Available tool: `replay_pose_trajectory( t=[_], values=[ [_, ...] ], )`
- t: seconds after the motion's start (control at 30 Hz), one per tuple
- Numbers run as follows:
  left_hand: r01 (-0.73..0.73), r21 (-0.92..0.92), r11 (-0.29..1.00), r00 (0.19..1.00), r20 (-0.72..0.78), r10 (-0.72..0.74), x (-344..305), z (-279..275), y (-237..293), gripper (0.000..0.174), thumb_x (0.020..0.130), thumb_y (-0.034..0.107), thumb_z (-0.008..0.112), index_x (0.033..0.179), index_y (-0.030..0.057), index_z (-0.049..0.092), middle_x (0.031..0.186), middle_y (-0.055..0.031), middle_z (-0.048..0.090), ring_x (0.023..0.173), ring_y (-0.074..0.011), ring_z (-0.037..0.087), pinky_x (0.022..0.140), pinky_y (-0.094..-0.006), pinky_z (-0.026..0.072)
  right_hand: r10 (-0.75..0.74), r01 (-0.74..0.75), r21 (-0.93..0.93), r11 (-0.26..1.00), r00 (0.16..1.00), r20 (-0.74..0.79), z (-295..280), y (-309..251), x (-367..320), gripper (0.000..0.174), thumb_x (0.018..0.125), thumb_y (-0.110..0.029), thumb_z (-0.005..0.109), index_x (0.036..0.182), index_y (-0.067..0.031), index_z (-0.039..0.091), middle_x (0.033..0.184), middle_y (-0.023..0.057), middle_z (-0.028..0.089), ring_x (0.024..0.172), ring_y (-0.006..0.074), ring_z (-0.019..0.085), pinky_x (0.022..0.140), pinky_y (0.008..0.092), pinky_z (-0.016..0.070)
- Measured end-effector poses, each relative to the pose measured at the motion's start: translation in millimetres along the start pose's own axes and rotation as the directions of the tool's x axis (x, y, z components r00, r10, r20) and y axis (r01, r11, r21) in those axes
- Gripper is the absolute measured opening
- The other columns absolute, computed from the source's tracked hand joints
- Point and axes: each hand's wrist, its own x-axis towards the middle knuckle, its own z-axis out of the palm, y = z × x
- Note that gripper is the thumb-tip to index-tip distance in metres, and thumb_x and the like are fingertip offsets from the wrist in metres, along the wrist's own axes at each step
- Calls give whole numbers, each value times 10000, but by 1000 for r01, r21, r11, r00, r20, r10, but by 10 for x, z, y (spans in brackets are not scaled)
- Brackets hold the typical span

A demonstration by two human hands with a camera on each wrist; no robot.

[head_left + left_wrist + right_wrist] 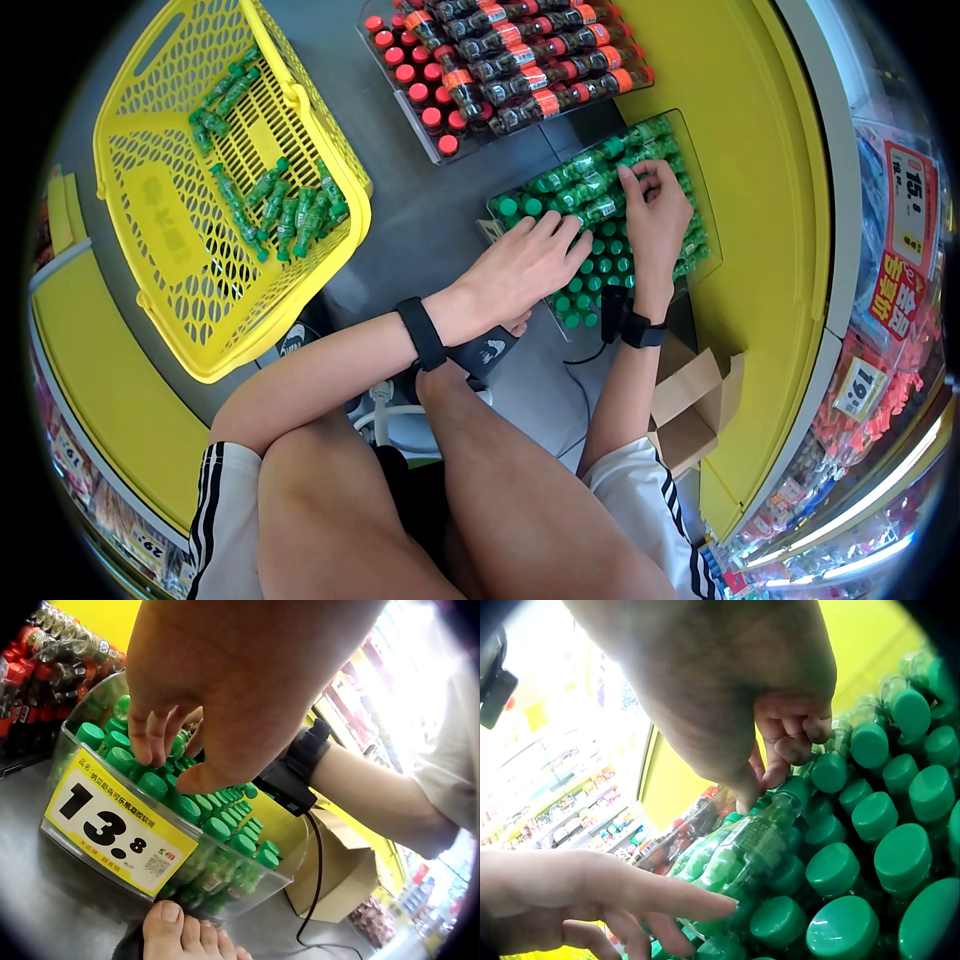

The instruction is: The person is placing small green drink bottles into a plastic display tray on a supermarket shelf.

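My left hand [520,265] rests with fairly straight fingers on the caps of upright green bottles [600,270] in a clear tray [67,739]. In the left wrist view its fingertips [146,746] touch the caps near the tray's front wall. My right hand [655,205] is further back on the same tray, over bottles lying on top. In the right wrist view its curled fingers [791,742] and thumb pinch the neck of a lying green bottle [746,847].
A price label [112,825] reading 13.8 is on the tray's front. A yellow basket [150,200] holding several green bottles [290,210] sits at left. Behind is a tray of red-capped bottles [425,95]. A cardboard box [695,405] stands at right, a bare foot [180,934] below.
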Motion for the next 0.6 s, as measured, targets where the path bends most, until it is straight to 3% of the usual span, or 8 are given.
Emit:
replay_pose_trajectory(
  t=[0.2,0.27,0.47,0.6],
  values=[
    [-13,28,1000,1000,-2,13,-13,-18,-7,677,848,120,736,1504,19,602,1189,-90,592,1110,-234,609,880,-334,549,-33,41,68,997,993,-110,-17,9,-68,217,1027,-246,807,1022,-38,744,710,65,665,617,173,586,599,347,463],
    [4,13,1000,999,33,-4,-4,-17,3,693,835,138,754,1507,55,608,1190,-91,585,1108,-237,606,890,-336,553,19,-7,89,996,991,-134,-41,32,-126,220,1043,-251,791,1009,-41,737,723,71,686,618,158,594,594,335,463],
    [-15,-70,997,999,48,19,-15,-46,-36,706,790,149,782,1478,133,628,1182,-108,569,1104,-255,603,911,-347,563,93,-92,16,996,994,-65,-65,-65,-288,215,1029,-251,798,1026,-52,717,766,89,734,635,175,637,606,343,484],
    [-20,-66,998,999,28,22,-44,14,-29,728,764,148,795,1471,120,627,1191,-114,565,1106,-256,604,907,-349,561,88,-89,-11,996,994,-59,-66,-59,-331,216,1010,-240,813,1047,-51,715,811,103,766,643,192,646,620,358,498]
  ],
)
